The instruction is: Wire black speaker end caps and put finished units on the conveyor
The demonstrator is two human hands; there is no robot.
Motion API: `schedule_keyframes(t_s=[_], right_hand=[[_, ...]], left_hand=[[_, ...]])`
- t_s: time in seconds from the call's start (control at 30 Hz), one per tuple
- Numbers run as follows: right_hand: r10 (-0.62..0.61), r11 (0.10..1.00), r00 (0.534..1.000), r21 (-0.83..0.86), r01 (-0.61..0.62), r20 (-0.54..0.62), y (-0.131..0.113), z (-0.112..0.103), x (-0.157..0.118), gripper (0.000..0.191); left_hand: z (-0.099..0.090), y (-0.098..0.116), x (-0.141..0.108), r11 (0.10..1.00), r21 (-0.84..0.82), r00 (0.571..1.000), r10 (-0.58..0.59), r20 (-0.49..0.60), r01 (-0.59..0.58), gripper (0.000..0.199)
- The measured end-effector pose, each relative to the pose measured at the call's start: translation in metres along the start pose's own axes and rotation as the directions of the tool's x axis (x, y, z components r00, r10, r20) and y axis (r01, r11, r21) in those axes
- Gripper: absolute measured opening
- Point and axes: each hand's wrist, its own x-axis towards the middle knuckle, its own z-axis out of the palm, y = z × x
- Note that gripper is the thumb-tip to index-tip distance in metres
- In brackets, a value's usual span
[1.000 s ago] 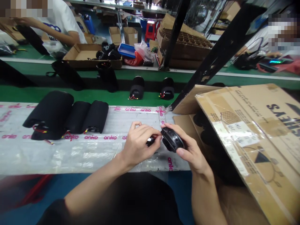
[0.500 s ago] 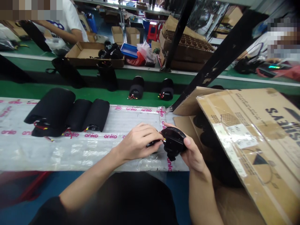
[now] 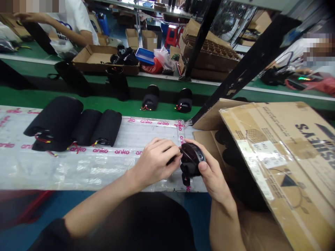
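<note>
Noted: my right hand [image 3: 213, 174] grips the round black housing [image 3: 191, 160] over the film's right end, thumb on top. My left hand [image 3: 154, 164] is closed against its rim, and whatever it pinches is hidden. Risks: the dangling black tab [image 3: 185, 179] could snag, or a slipped grip could drop the housing toward the cardboard carton [image 3: 288, 153]. Surface: clear film [image 3: 78, 170] with pink print, bearing black padded cylinders [image 3: 54, 120] with red leads. Beyond: green bench [image 3: 104, 111], a co-worker's arm [image 3: 70, 33].
</note>
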Motion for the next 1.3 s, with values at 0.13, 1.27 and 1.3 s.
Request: schedule_keyframes(t_s=[0.13,1.27,1.3], right_hand=[[0.047,0.998,0.999,0.036,-0.048,0.026,-0.008,0.001,-0.001,0.070],[0.085,0.978,0.874,0.209,0.019,-0.478,0.047,0.096,-0.009,0.033],[0.056,0.987,0.849,0.155,0.031,-0.526,0.045,0.099,-0.011,0.031]], left_hand=[[-0.014,-0.005,-0.001,0.998,-0.051,0.999,-0.025,0.031,0.027,0.007],[0.044,-0.011,-0.055,0.688,-0.676,0.753,-0.585,-0.300,0.265,0.023],[0.041,-0.009,-0.055,0.698,-0.652,0.763,-0.584,-0.278,0.296,0.023]])
